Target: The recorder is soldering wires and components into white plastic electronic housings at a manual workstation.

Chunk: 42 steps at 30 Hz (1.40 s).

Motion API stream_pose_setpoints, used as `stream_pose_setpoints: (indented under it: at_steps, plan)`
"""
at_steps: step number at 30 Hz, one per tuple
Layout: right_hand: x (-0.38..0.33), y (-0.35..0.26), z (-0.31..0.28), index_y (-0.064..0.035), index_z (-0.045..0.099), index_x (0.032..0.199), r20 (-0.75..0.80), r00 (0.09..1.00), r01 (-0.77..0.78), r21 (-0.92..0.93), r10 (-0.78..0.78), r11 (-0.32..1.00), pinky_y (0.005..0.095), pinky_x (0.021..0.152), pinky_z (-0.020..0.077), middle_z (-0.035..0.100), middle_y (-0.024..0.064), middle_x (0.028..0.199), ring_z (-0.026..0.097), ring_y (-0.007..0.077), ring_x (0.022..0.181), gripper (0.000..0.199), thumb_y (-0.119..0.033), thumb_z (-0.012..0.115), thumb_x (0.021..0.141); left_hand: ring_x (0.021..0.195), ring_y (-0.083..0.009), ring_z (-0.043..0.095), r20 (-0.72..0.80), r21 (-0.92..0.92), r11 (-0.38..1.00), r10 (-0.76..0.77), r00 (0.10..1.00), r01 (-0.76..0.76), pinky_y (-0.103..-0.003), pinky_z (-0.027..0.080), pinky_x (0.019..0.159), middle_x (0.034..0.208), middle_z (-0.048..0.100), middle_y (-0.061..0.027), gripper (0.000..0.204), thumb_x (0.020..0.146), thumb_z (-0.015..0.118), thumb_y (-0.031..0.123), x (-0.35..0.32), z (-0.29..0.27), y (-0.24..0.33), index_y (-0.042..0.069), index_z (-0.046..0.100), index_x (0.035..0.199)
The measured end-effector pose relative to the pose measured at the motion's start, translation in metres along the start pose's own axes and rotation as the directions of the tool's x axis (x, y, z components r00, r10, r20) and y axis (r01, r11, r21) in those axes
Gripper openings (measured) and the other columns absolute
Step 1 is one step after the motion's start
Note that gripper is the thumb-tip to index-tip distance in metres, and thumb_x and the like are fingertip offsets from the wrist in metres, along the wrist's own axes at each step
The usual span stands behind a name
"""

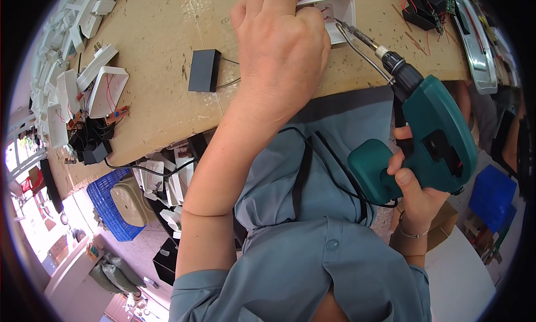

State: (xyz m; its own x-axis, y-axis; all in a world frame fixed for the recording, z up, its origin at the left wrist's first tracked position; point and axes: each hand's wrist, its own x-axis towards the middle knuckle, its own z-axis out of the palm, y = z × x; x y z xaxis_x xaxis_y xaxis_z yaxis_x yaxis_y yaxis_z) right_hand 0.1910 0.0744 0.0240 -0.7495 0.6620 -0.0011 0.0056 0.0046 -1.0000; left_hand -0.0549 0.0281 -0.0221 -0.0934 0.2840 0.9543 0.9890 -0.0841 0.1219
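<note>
My right hand is wrapped round the grip of a green soldering gun. The gun's metal tip and thin curved feed tube point up and left into a white plastic housing, near small red wires inside it. Over the left end of that housing lies my left hand, fingers bent and gripping it; the fingertips are mostly hidden behind the back of the hand. A black box with two grey leads rests on the bench just left of my left wrist.
The worn brown workbench holds a heap of white housings at far left. Opened housings with red wires sit nearer. Black parts with wires and a metal tray are at right. Below stands a blue crate.
</note>
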Motion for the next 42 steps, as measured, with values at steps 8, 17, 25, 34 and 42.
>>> stream_pose_setpoints:
  at_steps: [8, 17, 25, 34, 42]
  plan:
    - [-0.009, -0.001, -0.004, 0.0054, 0.036, 0.123, -0.054, 0.998, 0.015, 0.027, -0.013, 1.000, 0.0236, 0.060, 0.0469, 0.053, 0.0240, 0.109, 0.055, 0.0138, 0.068, 0.064, 0.000, 0.067, 0.067, 0.083, -0.0295, 0.049, -0.012, 0.011, 1.000, 0.024, 1.000, -0.024, -0.037, 0.037, 0.073, 0.092, 0.051, -0.0128, 0.007, 0.065, 0.059, 0.002, 0.003, 0.001, 0.000, -0.001, 0.056, 0.070]
    - [-0.008, -0.006, -0.005, 0.0077, 0.035, 0.121, -0.121, 0.987, 0.091, -0.139, -0.108, 0.986, 0.0220, 0.052, 0.0417, 0.053, 0.0196, 0.104, 0.053, 0.0120, 0.061, 0.068, -0.028, 0.067, 0.073, 0.105, -0.0309, 0.042, 0.433, 0.330, 0.916, -0.361, 0.826, 0.227, -0.044, 0.031, 0.086, 0.119, 0.041, -0.0150, 0.056, 0.060, 0.069, 0.022, 0.023, -0.045, 0.029, 0.010, 0.052, 0.111]
    - [-0.011, 0.002, -0.023, 0.0055, 0.029, 0.126, 0.011, 0.973, 0.231, -0.009, -0.230, 0.973, 0.0226, 0.055, 0.0432, 0.046, 0.0230, 0.115, 0.051, 0.0126, 0.066, 0.058, -0.015, 0.058, 0.080, 0.092, -0.0345, 0.051, 0.301, 0.070, 0.810, -0.574, 0.762, 0.582, -0.038, 0.045, 0.077, 0.106, 0.047, -0.0198, 0.058, 0.065, 0.067, 0.008, 0.025, -0.076, 0.011, 0.002, 0.042, 0.117]
    - [0.000, 0.005, -0.031, 0.0029, 0.024, 0.130, 0.042, 0.972, 0.227, 0.100, -0.232, 0.969, 0.0217, 0.054, 0.0442, 0.043, 0.0253, 0.121, 0.051, 0.0121, 0.065, 0.059, -0.013, 0.056, 0.083, 0.081, -0.0203, 0.057, -0.198, -0.711, 0.442, -0.873, 0.447, 0.548, -0.031, 0.049, 0.068, 0.092, 0.054, -0.0094, 0.038, 0.080, 0.060, 0.020, 0.068, -0.274, -0.053, 0.000, 0.048, 0.110]
    - [0.005, 0.004, -0.024, 0.0031, 0.024, 0.130, 0.020, 0.979, 0.200, 0.113, -0.203, 0.973, 0.0228, 0.053, 0.0444, 0.044, 0.0248, 0.119, 0.051, 0.0124, 0.064, 0.059, -0.014, 0.056, 0.083, 0.100, -0.0307, 0.051, -0.198, 0.644, 0.424, -0.711, 0.674, 0.637, -0.037, 0.039, 0.087, 0.106, 0.053, -0.0209, 0.071, 0.065, 0.072, 0.031, 0.045, -0.335, -0.138, -0.004, 0.043, 0.120]
